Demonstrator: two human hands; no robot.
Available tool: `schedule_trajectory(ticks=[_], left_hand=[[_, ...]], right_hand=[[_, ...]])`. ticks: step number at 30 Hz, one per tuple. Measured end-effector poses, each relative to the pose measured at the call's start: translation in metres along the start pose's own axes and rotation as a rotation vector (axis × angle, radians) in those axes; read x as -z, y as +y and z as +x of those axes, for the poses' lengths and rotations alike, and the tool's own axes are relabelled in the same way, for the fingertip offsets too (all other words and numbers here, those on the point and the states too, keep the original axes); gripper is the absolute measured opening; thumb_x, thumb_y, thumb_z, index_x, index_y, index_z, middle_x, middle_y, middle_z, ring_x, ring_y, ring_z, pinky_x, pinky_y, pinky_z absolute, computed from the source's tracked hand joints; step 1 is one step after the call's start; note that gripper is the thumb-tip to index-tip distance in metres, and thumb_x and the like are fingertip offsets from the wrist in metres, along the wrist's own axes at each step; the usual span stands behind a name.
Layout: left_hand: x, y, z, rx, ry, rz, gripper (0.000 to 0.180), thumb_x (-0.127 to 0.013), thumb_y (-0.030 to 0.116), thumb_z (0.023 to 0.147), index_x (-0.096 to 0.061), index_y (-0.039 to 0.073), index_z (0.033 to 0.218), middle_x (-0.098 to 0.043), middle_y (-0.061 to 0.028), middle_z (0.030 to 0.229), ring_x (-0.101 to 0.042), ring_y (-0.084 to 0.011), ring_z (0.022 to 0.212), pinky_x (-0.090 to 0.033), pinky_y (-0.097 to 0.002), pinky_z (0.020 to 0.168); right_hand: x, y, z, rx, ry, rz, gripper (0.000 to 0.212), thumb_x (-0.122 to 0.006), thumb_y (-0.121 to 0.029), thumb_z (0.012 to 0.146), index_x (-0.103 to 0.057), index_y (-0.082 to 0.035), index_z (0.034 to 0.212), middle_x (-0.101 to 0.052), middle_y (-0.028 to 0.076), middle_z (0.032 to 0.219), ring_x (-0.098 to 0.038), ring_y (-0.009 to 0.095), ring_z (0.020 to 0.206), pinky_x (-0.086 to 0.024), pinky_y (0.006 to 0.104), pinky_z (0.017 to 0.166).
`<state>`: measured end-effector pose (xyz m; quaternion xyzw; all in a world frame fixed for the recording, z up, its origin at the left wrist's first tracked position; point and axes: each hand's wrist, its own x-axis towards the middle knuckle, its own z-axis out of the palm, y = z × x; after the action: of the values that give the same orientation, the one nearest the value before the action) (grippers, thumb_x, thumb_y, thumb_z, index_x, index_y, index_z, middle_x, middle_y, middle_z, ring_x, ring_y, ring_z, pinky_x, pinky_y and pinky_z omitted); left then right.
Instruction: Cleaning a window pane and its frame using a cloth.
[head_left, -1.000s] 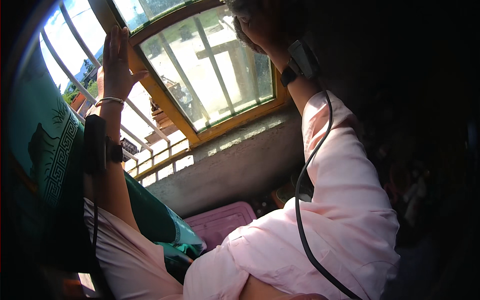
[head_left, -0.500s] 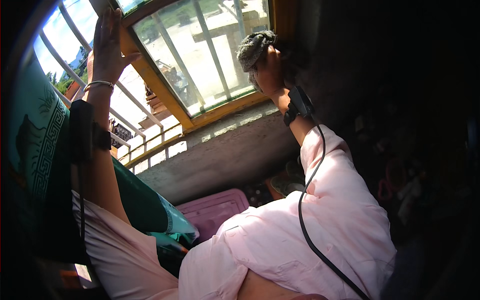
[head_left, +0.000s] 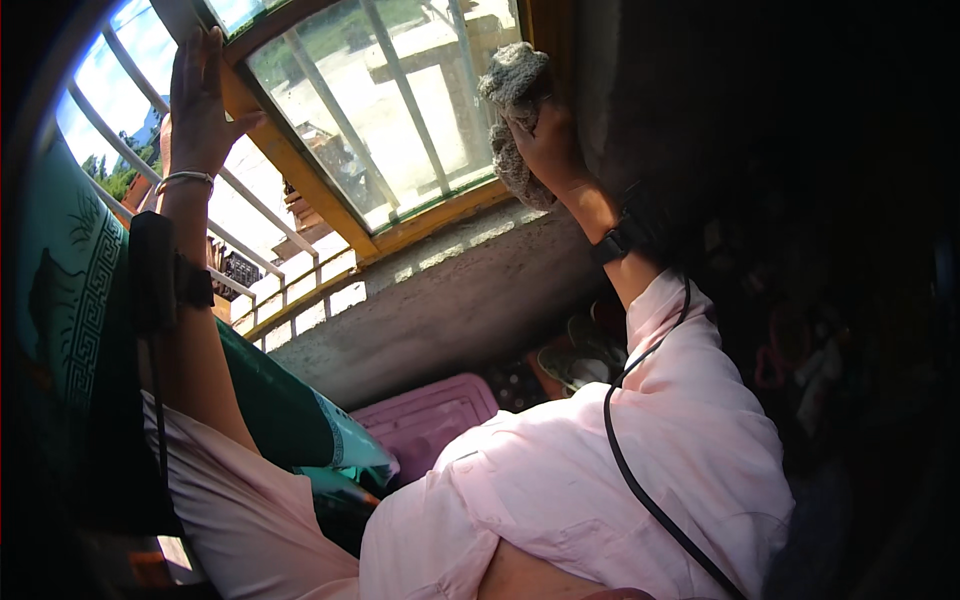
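A bunched grey cloth [head_left: 516,78] is gripped in my right hand [head_left: 552,142], at the right side of a window sash. Part of the cloth hangs below the hand, over the corner of the yellow wooden frame [head_left: 440,214]. The glass pane [head_left: 385,110] shows bars and bright ground behind it. My left hand [head_left: 200,115] lies with fingers stretched upward against the sash's left upright, its thumb spread to the right across the wood. A bracelet and a dark strapped device are on that arm; another strapped device sits on my right wrist.
Left of the sash, white metal bars [head_left: 240,265] cross the window opening. A green patterned curtain [head_left: 85,270] hangs at the left. Below the concrete sill [head_left: 400,310] are a pink plastic lid [head_left: 425,420] and shoes [head_left: 580,362]. A black cable [head_left: 625,470] runs along my right arm.
My right hand has turned and shifted slightly with the cloth, which now trails lower over the frame. My left hand stays on the upright; the whole view has shifted a little.
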<state>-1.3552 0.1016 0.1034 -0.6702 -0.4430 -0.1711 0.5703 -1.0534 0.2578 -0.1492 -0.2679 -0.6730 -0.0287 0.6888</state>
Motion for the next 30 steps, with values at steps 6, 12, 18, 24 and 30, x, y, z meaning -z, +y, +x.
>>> schedule_trajectory(ticks=[6, 12, 18, 24, 30], left_hand=[[0.003, 0.008, 0.006, -0.057, -0.004, 0.045, 0.114, -0.083, 0.032, 0.061, -0.012, 0.019, 0.149, -0.017, -0.0131, 0.152, -0.017, -0.0315, 0.140, -0.021, -0.0405, 0.115], [0.005, 0.008, 0.004, -0.052, -0.019, 0.045, 0.111, -0.082, 0.032, 0.063, -0.013, 0.017, 0.149, -0.018, -0.0145, 0.152, -0.017, -0.0321, 0.140, -0.020, -0.0411, 0.115], [-0.003, 0.001, 0.005, -0.053, 0.018, 0.058, 0.111, -0.086, 0.030, 0.055, -0.024, 0.012, 0.146, -0.026, -0.0161, 0.147, -0.025, -0.0339, 0.136, -0.024, -0.0411, 0.114], [0.006, -0.002, 0.002, -0.033, -0.002, 0.081, 0.110, -0.086, 0.032, 0.056, -0.026, 0.013, 0.145, -0.023, -0.0140, 0.149, -0.023, -0.0327, 0.137, -0.026, -0.0411, 0.113], [0.013, 0.029, 0.008, 0.083, -0.155, 0.036, 0.130, -0.088, 0.022, 0.053, -0.002, 0.016, 0.150, -0.001, -0.0166, 0.155, -0.005, -0.0366, 0.142, -0.015, -0.0428, 0.116]], right_hand=[[-0.035, 0.017, 0.061, 0.285, 0.368, -0.210, 0.045, -0.073, -0.041, 0.077, -0.063, -0.001, 0.094, -0.064, 0.015, 0.087, -0.060, 0.036, 0.081, -0.048, 0.0417, 0.071], [-0.071, -0.008, -0.065, -0.183, 0.126, -0.028, 0.039, -0.071, -0.025, 0.069, -0.062, -0.002, 0.100, -0.055, 0.022, 0.112, -0.052, 0.040, 0.102, -0.042, 0.0448, 0.090], [-0.085, -0.040, -0.137, -0.080, -0.412, 0.037, 0.045, -0.070, -0.011, 0.068, -0.058, 0.002, 0.109, -0.047, 0.026, 0.113, -0.048, 0.041, 0.105, -0.045, 0.0432, 0.091], [-0.045, -0.012, -0.064, -0.200, 0.196, -0.026, 0.034, -0.071, -0.018, 0.082, -0.060, -0.001, 0.110, -0.056, 0.018, 0.110, -0.055, 0.034, 0.103, -0.045, 0.0418, 0.087], [-0.082, 0.018, -0.102, -0.085, 0.154, -0.414, 0.025, -0.061, -0.021, 0.087, -0.065, -0.001, 0.102, -0.065, 0.016, 0.104, -0.059, 0.035, 0.101, -0.043, 0.0434, 0.093]])
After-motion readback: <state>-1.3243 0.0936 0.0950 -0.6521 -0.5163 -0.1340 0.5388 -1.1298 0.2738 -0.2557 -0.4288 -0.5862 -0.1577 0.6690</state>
